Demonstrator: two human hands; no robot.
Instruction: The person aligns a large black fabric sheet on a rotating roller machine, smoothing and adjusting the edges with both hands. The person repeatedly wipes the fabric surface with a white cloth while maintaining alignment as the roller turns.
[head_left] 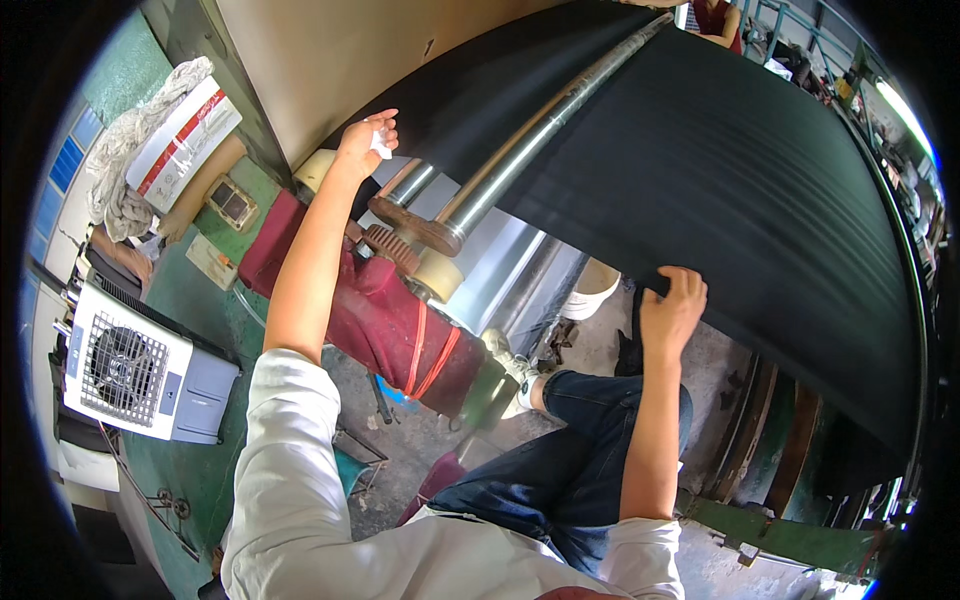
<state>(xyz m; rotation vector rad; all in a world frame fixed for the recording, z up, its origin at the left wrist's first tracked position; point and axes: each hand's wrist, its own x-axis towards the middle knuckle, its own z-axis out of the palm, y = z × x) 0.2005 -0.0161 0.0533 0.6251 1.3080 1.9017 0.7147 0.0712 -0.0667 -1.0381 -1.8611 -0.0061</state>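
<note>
My left hand (368, 146) is raised by the left edge of a wide black fabric sheet (740, 190). Its fingers are bent round a small white piece (381, 145) that could be chalk or tissue. At the sheet's near edge is my right hand (673, 308), thumb and forefinger apart. Whether it touches the cloth, I cannot tell. A shiny metal roller (550, 125) crosses over the fabric, with a metal end bracket (415, 224) at its near end. Below that sits a toothed gear (390, 248).
A maroon cover (365, 320) with orange bands drapes the machine's near end. A white bucket (592, 290) stands beneath the fabric. At left are a grey air cooler (150, 365) and a white carton (185, 150). Another person (718, 22) stands at the far end.
</note>
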